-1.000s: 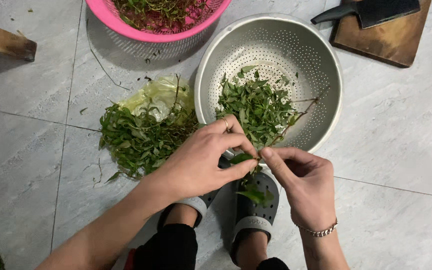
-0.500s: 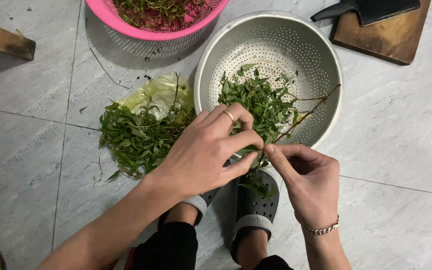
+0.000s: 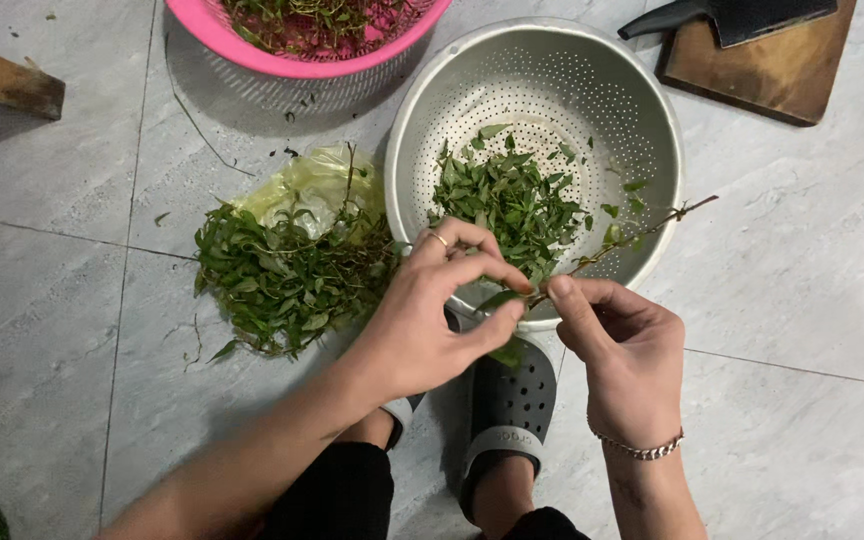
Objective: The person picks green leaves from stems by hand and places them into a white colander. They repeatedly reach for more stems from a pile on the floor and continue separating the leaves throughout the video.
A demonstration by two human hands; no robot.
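Two bare hands at work over a grey tiled floor (image 3: 82, 300), seen from the head camera

Left hand (image 3: 432, 320): ring on one finger, thumb and fingertips pinched narrow on a green leaf (image 3: 501, 298) at the near end of the herb stem

Right hand (image 3: 624, 350): chain bracelet at the wrist, thumb and forefinger closed on the herb stem (image 3: 620, 243), which slants up and right across the rim of the colander

Metal colander (image 3: 652, 130): round, perforated, holding a heap of picked leaves (image 3: 507, 200)

Pile of leafy stems (image 3: 282, 275): on the floor, left of the colander, partly on a pale plastic bag (image 3: 317, 180)

Pink basket (image 3: 302, 65): top edge, greens inside

Wooden board (image 3: 782, 75): top right, dark-handled cleaver (image 3: 742, 15) lying on it

Grey clog (image 3: 512, 400): below the hands
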